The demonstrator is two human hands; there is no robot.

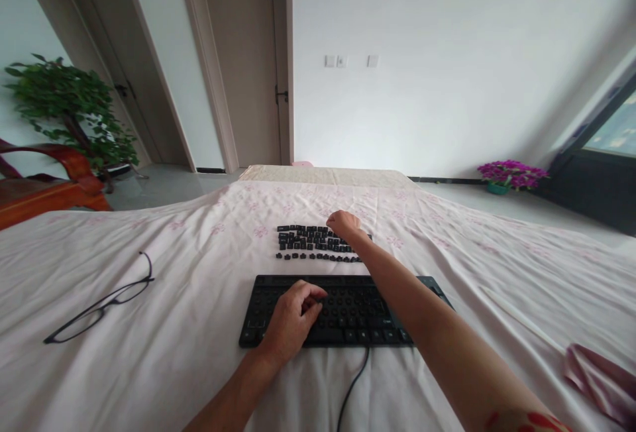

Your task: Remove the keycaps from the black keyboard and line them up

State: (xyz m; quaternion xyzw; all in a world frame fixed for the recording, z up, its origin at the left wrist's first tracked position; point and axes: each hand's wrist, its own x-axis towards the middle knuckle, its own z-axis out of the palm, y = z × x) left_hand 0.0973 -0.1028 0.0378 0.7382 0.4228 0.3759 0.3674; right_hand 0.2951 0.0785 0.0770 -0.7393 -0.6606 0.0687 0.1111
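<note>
A black wired keyboard [358, 316] with its keycaps removed lies on the pale pink sheet in front of me. Beyond it, rows of loose black keycaps [308, 244] are laid out on the sheet. My left hand [293, 319] rests on the keyboard's left half, fingers curled and pinched on its surface; whether it holds a keycap is hidden. My right hand [344, 224] reaches past the keyboard to the right end of the keycap rows, fingers closed down over them.
A pair of black-framed glasses [99, 306] lies on the sheet to the left. The keyboard's cable [354, 382] runs toward me. A pink cloth [599, 379] sits at the right edge. A wooden chair [44, 187] and potted plant [69, 110] stand far left.
</note>
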